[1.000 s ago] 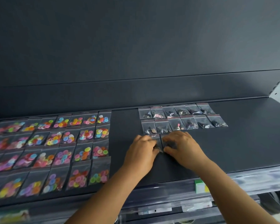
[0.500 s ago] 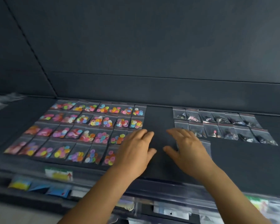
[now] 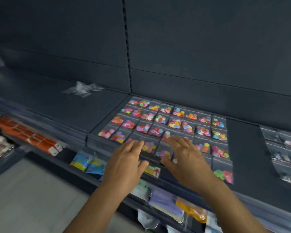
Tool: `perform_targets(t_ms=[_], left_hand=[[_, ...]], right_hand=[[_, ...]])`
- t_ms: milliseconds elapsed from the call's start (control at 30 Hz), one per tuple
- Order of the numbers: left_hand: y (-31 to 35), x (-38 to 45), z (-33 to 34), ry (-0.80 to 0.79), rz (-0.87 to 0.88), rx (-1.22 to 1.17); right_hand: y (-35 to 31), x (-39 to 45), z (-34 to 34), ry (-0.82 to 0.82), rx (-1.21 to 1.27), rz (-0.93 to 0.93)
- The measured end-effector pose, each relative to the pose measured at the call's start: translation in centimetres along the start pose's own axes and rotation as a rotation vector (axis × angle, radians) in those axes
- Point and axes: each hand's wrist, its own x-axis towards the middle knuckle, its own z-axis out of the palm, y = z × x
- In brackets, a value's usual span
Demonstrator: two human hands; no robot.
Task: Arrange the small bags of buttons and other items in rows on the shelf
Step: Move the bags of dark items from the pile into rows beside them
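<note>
Small clear bags of bright coloured buttons lie in neat rows on the dark shelf. Further right, rows of bags with small dark items run off the frame edge. My left hand and my right hand hover side by side over the front rows of the button bags, fingers spread and straight, holding nothing. A loose heap of clear bags lies on the neighbouring shelf section at the left.
Below the shelf's front edge hang packets: orange packs at the left, blue and yellow packets, and purple and orange ones lower down. A slotted upright divides the dark back panel. Pale floor shows bottom left.
My view has swung left. Both hands left the dark-item bags, opened flat and moved left across the gap to above the coloured button bags.
</note>
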Motion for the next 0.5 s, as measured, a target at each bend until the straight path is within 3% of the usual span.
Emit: perform_targets(t_ms=[500], left_hand=[[-20.6,-6.1,-6.3,0.060,-0.233,0.002]], right_hand=[[-20.0,8.5,11.1,-0.128,0.060,-0.184]])
